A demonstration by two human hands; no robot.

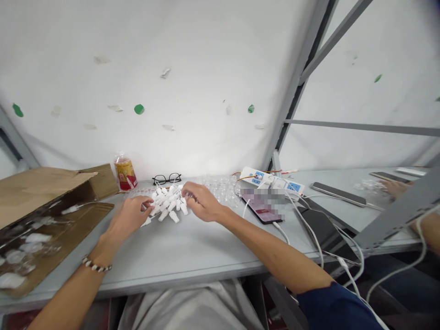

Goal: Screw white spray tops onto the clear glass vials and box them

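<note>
A loose pile of white dropper-like caps with thin stems [167,203] lies on the grey table. My left hand [132,213] is at the pile's left side, thumb and fingertips slightly apart beside the nearest caps; I cannot tell whether they touch. On the right side, my right hand [202,200] has its fingers curled down at the edge of the pile. Whatever its fingertips hold is hidden. Clear plastic pieces [220,190] are spread behind and to the right of this hand.
An open cardboard box [51,183] with clear and white pieces stands at left. Behind are a red-and-yellow can [125,173] and black glasses [167,178]. Rightward lie a phone [263,208], a power strip [271,181], cables and a metal post [405,211]. Another person's hand [395,187] is beyond.
</note>
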